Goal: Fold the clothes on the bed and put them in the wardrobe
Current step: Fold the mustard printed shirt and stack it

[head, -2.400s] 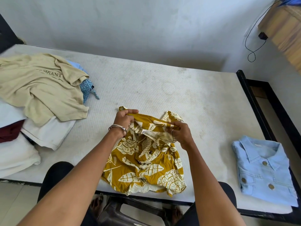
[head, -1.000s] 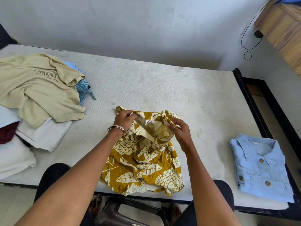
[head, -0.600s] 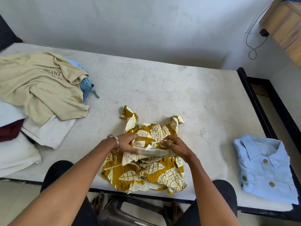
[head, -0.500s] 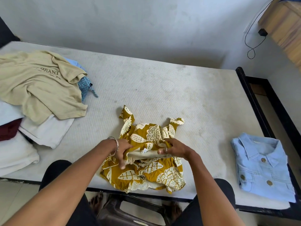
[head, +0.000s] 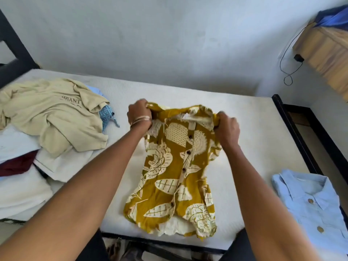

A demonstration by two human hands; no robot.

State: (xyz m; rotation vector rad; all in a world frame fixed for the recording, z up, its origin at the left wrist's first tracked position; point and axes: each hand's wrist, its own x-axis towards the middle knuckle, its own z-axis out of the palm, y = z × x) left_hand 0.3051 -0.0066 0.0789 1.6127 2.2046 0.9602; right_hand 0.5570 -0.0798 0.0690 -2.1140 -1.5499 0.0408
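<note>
Clothes wait heaped left of the yellow shirt (head: 175, 172), which lies mid-bed (head: 244, 129); left hand (head: 139, 113) and right hand (head: 226, 127) each grip a shoulder, probably to stretch it flat; a folded blue shirt (head: 310, 200) lies right.

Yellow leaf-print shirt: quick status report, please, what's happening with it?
Left hand and right hand each grip a shoulder. Yellow leaf-print shirt stretched out, buttoned front up, on the mattress. Nothing in the way.

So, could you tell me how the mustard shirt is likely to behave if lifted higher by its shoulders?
Probably floppy: the mustard shirt sags and wrinkles between the left hand and right hand. Likely light, since fingertip grips hold it. Its hem, lying on the mattress, would probably trail and swing.
</note>
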